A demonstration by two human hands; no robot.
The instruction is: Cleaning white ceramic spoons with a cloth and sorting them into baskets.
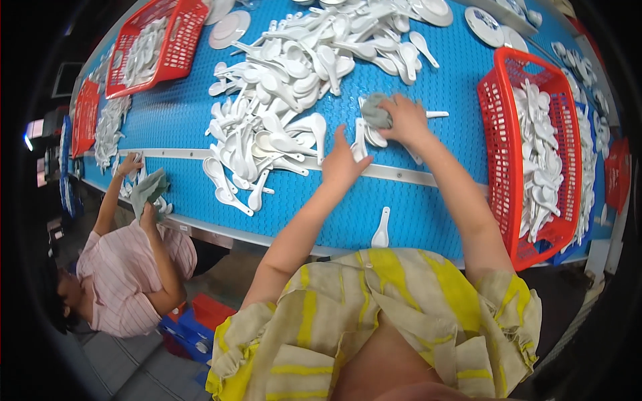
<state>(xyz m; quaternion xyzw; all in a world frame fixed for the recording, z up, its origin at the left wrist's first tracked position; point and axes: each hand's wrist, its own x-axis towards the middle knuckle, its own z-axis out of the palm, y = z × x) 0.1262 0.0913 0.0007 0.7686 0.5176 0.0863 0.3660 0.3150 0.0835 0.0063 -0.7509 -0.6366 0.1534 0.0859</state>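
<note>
My right hand (405, 121) is closed on a bunched grey-green cloth (376, 112), pressed down over several white ceramic spoons on the blue belt. A spoon handle (437, 114) sticks out to the right of that hand. My left hand (344, 162) is just left of it, thumb and forefinger spread apart. One white spoon (359, 138) lies between those fingertips; whether they touch it is unclear. A big heap of white spoons (274, 87) spreads left and beyond my hands. A single spoon (381, 228) lies near the belt's front edge.
On the right stands a red plastic basket (500, 140) filled with spoons. Another red basket (177, 50) holds spoons at the far left. White plates (229, 29) lie along the far side. A metal strip (401, 175) crosses the belt. At left, a co-worker (134, 274) holds a cloth.
</note>
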